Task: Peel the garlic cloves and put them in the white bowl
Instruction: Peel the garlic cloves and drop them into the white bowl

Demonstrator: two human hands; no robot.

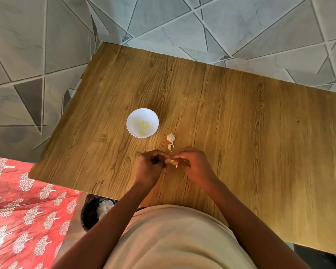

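A small pale garlic clove [172,161], partly stripped, was pinched between the fingertips of both hands just above the wood-grain table top [241,133]. The left hand [150,166] was closed on one end; the right hand [192,164] was closed on the other, with a shred of papery skin hanging below. Two unpeeled white cloves [170,139] lay on the table just beyond the hands. The white scalloped bowl [132,117], further off to the left, held several yellowish peeled cloves [144,127]. In my judgement, the step would go best by holding the clove steady with the left hand while the right pulls the skin away in strips, then checking for leftover skin before transfer.
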